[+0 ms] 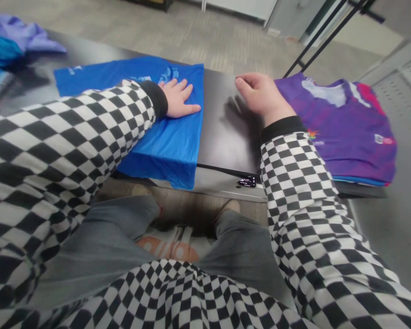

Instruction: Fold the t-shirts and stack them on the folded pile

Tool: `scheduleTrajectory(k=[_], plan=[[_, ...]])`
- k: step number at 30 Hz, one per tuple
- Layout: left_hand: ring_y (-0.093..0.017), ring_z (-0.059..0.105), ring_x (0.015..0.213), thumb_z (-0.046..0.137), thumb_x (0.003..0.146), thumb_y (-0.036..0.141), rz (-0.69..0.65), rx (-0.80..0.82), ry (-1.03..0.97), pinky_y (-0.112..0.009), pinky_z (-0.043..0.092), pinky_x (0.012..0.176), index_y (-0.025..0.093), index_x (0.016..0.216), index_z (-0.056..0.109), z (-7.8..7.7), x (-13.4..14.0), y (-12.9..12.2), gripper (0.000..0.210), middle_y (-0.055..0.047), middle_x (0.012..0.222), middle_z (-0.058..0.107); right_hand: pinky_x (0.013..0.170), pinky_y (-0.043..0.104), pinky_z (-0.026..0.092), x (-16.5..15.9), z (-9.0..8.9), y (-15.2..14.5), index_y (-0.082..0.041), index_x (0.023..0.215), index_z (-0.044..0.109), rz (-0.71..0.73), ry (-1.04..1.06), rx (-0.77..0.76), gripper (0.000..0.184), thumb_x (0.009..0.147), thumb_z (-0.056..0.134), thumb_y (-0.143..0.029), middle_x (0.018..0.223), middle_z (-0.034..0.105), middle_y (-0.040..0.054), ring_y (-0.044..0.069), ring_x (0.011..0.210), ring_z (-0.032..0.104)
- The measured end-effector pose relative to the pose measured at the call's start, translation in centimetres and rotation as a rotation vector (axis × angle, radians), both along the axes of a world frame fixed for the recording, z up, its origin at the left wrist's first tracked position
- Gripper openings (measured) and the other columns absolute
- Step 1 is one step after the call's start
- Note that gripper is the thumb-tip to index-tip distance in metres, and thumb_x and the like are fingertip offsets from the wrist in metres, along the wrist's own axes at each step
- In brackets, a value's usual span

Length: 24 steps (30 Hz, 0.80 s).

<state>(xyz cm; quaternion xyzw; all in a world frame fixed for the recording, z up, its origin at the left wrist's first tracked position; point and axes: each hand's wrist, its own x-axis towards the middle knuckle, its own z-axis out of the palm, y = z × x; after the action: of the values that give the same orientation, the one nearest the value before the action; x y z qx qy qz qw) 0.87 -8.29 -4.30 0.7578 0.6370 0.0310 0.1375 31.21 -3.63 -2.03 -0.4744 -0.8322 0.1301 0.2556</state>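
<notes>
Nearest is the person's checkered top (178, 292), whose sleeves end in black cuffs, and below it the grey trousers (246, 256). In front of the knees runs the edge of the dark tabletop (222, 132); at this edge is a small black item (248, 182) with light marks, too small to read.

The blue garment (164, 146) is spread on the left part of the tabletop, and its near side hangs over the edge. On it the left hand (180, 98) lies flat, palm down, with the fingers spread apart and not gripped around anything. The right hand (260, 93) is above the bare part of the tabletop, between the blue garment and a folded purple garment (349, 132). Its fingers are curled in, the thumb near them; I cannot tell whether they are holding something. Under the purple garment a bright blue edge shows.

At the far left are a teal cloth (0, 50) and a lilac cloth (34, 36), crumpled together. Beyond the tabletop are the grey floor (192, 36) and a white cabinet (241, 7).
</notes>
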Motion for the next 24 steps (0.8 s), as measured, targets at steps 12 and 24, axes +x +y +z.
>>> scheduleTrajectory(k=[12, 24], plan=[[-0.039, 0.041, 0.164, 0.043, 0.108, 0.086, -0.01, 0.094, 0.125, -0.066, 0.028, 0.137, 0.015, 0.18, 0.048, 3.1, 3.8, 2.6, 0.101, -0.011, 0.185, 0.044, 0.093, 0.033, 0.052, -0.2, 1.2, -0.9, -0.018, 0.109, 0.085, -0.075, 0.039, 0.069, 0.033, 0.115, 0.058, -0.037, 0.106, 0.086, 0.0036, 0.02, 0.096, 0.068], [-0.041, 0.013, 0.175, 0.023, 0.097, 0.108, -0.059, 0.096, -0.008, -0.07, 0.013, 0.141, 0.035, 0.185, 0.041, -0.3, 8.8, 1.1, 0.116, 0.007, 0.191, 0.033, 0.081, 0.025, 0.042, -0.8, 2.5, -1.6, -0.005, 0.112, 0.089, -0.072, -0.007, 0.096, 0.036, 0.116, 0.059, -0.024, 0.096, 0.08, 0.0026, 0.012, 0.083, 0.051]])
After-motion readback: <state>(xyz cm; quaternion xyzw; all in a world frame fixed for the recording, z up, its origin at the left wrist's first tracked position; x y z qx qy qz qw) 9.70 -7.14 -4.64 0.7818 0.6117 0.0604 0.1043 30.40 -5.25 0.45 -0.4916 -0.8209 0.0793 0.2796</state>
